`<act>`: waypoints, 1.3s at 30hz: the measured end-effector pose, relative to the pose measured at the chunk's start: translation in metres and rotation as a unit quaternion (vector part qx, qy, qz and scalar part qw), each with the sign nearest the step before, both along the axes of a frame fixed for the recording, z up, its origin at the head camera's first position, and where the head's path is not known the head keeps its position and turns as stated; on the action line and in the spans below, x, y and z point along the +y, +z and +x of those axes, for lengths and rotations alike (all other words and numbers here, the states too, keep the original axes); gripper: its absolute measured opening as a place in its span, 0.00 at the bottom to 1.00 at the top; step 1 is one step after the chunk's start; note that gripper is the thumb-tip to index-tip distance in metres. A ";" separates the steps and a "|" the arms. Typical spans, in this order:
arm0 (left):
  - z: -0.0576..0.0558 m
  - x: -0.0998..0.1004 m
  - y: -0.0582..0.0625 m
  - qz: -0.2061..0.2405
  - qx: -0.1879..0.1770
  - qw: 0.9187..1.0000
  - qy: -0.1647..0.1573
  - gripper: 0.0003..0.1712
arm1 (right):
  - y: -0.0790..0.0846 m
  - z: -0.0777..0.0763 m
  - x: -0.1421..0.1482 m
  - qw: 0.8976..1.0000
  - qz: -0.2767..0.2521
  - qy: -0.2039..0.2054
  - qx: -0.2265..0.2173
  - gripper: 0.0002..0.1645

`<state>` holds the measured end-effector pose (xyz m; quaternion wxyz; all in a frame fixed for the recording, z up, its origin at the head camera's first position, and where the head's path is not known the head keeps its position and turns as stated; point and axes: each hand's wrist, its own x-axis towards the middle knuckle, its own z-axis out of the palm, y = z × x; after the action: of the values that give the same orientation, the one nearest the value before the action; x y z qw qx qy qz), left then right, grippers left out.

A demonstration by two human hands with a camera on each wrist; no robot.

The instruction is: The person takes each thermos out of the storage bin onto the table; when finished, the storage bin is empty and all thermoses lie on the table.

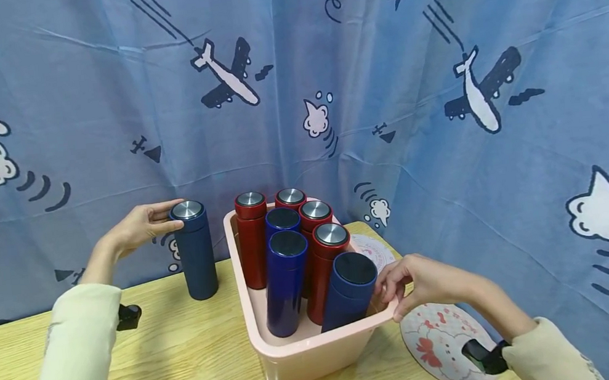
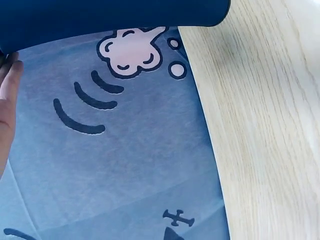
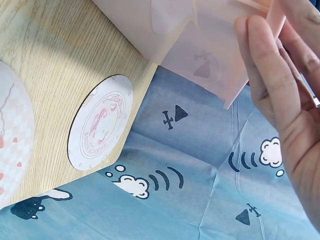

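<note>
In the head view my left hand [image 1: 138, 229] grips a navy thermos flask [image 1: 198, 260] around its silver-topped lid, thumb and fingers on either side. That flask stands upright at the table's back, left of a pink plastic bin [image 1: 320, 342]. My right hand [image 1: 431, 279] pinches the bin's rim at its front right corner; the right wrist view has the fingers [image 3: 267, 60] over that rim. Inside the bin are several red flasks [image 1: 253, 251] with silver tops, two glossy blue flasks [image 1: 287, 291] with dark tops, and a matte blue flask [image 1: 351, 290] leaning beside my right fingers.
A round printed mat [image 1: 449, 345] lies on the wooden table [image 1: 189, 363] beneath my right forearm. Behind the bin's right side a second round mat [image 1: 372, 250] partly shows. A blue curtain [image 1: 110, 142] with airplane prints hangs close along the back and right.
</note>
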<state>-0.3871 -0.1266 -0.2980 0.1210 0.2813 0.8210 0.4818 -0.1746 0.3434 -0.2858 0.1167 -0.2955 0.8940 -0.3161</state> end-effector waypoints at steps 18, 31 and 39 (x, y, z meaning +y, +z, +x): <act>0.030 -0.015 0.017 0.155 0.010 0.982 0.108 0.31 | 0.002 0.004 0.005 1.000 -0.008 0.007 0.001 0.10; 0.071 0.018 0.022 0.211 -0.036 0.977 0.010 0.32 | 0.001 0.002 0.004 1.000 -0.010 0.014 0.006 0.10; 0.080 0.047 0.010 0.192 -0.013 0.981 0.014 0.29 | -0.001 0.000 0.002 1.000 -0.014 0.017 0.004 0.10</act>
<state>-0.3073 -0.0799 -0.2882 0.0688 0.2818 0.7154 0.6357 -0.1744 0.3454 -0.2865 0.1147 -0.3134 0.8848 -0.3252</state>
